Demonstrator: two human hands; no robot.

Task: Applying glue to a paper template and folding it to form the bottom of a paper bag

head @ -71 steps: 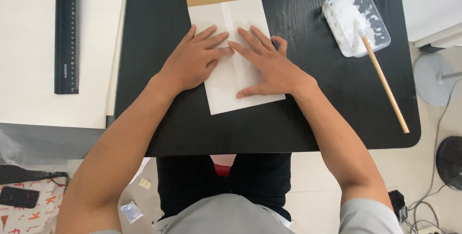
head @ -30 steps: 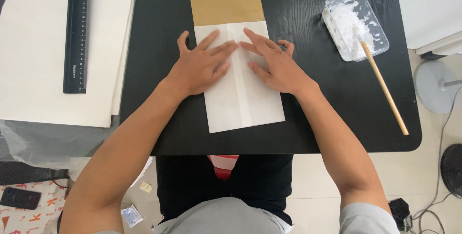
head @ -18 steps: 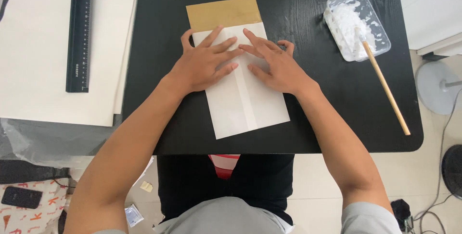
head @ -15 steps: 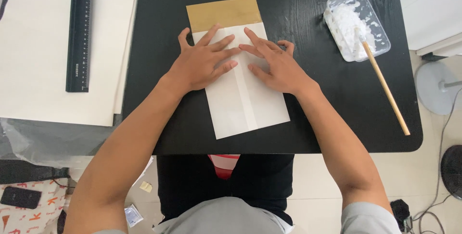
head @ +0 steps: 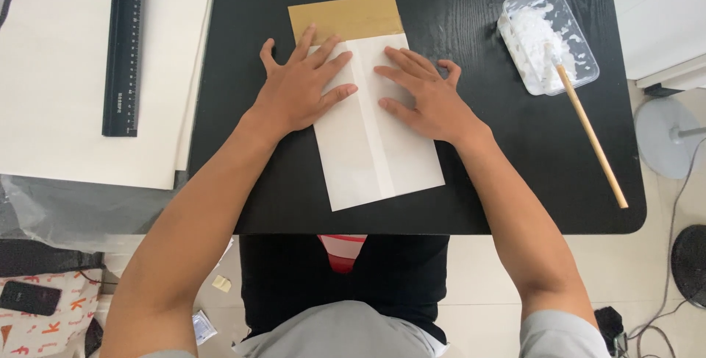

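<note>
1. On the black table [head: 471,203], right in front of the seated person, lies a folded white paper [head: 371,148] with a brown band [head: 346,17] showing at its far end; it sits close to the near edge, within easy reach of both arms.
2. Both palms rest flat on the paper's upper half. The left hand [head: 298,89] and right hand [head: 423,97] sit one on each side of the centre seam, fingers spread and open, gripping nothing. I judge that they press the overlapped flaps down along the seam.
3. Off to the person's right, well apart from the paper, stands a clear plastic tray [head: 548,38] of white paste, with a wooden stick [head: 588,133] leaning out of it, handle toward the table's near edge.
4. Over on the left lie large cream sheets [head: 51,93] with a black ruler [head: 123,49] on top, seemingly parked out of the way.
</note>
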